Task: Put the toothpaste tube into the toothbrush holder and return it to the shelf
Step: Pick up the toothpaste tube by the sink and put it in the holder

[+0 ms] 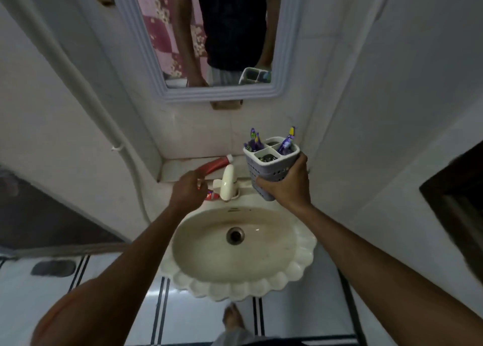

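Red toothpaste tube [213,166], grey perforated toothbrush holder [269,174], purple-yellow toothbrushes [254,140], cream sink [300,264]

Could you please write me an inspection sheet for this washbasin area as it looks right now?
Surface: narrow shelf behind a cream sink, under a mirror.
Job's things: red toothpaste tube lies on the shelf; toothbrush holder, with toothbrushes in it, is lifted off it.
Clutter: a smaller red tube beside the tap.
Grippers: left hand reaches to the toothpaste tube, grasp unclear; right hand grips the holder.
Cables: nothing seen.
Surroundings: white walls, a pipe, tiled floor.
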Available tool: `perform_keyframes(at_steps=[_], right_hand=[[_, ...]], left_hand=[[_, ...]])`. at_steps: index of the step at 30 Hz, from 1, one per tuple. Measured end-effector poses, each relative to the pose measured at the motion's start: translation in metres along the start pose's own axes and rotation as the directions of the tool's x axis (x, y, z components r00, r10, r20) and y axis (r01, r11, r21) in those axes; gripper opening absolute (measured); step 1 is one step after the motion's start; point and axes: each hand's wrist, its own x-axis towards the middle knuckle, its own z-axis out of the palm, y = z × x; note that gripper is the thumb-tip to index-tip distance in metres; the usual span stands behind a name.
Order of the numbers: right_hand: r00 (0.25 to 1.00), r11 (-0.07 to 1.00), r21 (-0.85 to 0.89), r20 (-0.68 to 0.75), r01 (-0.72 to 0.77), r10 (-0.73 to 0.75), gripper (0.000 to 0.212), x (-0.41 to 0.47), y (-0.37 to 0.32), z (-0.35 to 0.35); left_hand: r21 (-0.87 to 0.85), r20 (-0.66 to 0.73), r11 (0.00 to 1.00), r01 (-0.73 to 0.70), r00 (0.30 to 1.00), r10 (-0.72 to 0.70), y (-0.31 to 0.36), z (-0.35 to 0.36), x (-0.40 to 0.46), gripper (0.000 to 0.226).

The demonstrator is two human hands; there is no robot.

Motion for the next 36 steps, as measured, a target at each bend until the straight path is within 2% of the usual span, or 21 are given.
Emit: perform_keyframes(at_steps=[3,6,10,14,17,20,22,23,25,27,29,31,33,36], right_hand=[[0.995,0.995,-0.051,0.023,-0.091,0.093,0.125,0.001,0.018,0.033],[0.983,0.966,-0.181,-0.029,-0.185,0.183,0.125,0.002,0.034,0.06],[0.967,0.945,-0.203,-0.065,-0.256,0.248,0.127,0.006,0.052,0.079],[0.947,0.945,-0.124,-0.149,-0.303,0.284,0.125,0.009,0.066,0.088],[0.949,0.953,-0.057,-0.124,-0.298,0.29,0.124,0.007,0.073,0.088],[0.954,0.955,-0.041,-0.079,-0.294,0.291,0.127,-0.002,0.079,0.087],[0.955,0.955,-0.033,-0.032,-0.295,0.294,0.134,-0.008,0.082,0.082],[0.953,0.953,-0.029,-0.005,-0.301,0.301,0.14,-0.01,0.081,0.079],[0.949,0.949,-0.007,0.035,-0.315,0.315,0.148,-0.012,0.078,0.074],[0.95,0.951,0.006,0.052,-0.309,0.308,0.146,-0.013,0.077,0.067],[0.953,0.955,-0.002,0.064,-0.297,0.296,0.138,-0.014,0.078,0.061],[0.957,0.96,-0.011,0.081,-0.28,0.28,0.131,-0.013,0.078,0.057],[0.958,0.963,-0.022,0.1,-0.269,0.269,0.13,-0.01,0.079,0.054],[0.952,0.96,-0.015,0.126,-0.279,0.278,0.133,-0.006,0.079,0.046]], left_hand=[[0.158,0.139,0.986,-0.049,0.99,0.027,-0.035,0.013,0.015,0.045],[0.256,0.242,0.956,-0.142,0.967,0.078,-0.056,0.025,0.035,0.048],[0.45,0.379,0.852,-0.267,0.921,0.088,-0.069,0.036,0.057,0.054],[0.654,0.409,0.671,-0.35,0.909,0.075,-0.076,0.043,0.067,0.058],[0.675,0.358,0.676,-0.296,0.932,0.051,-0.083,0.045,0.066,0.045],[0.517,0.286,0.849,-0.112,0.957,-0.048,-0.086,0.036,0.058,0.031],[0.233,0.258,0.97,0.072,0.957,-0.133,-0.076,0.022,0.05,0.032],[0.044,0.256,0.985,0.168,0.951,-0.174,-0.067,0.013,0.047,0.036],[-0.261,0.262,0.929,0.262,0.946,-0.193,-0.043,-0.007,0.043,0.044],[-0.376,0.246,0.904,0.203,0.962,-0.114,-0.013,-0.026,0.043,0.047],[-0.342,0.208,0.939,0.035,0.977,0.039,0.02,-0.039,0.045,0.047],[-0.248,0.168,0.959,-0.136,0.969,0.181,0.057,-0.044,0.048,0.044],[-0.1,0.101,0.955,-0.28,0.952,0.29,0.095,-0.039,0.05,0.03],[0.103,0.088,0.912,-0.398,0.916,0.39,0.142,-0.021,0.055,0.017]])
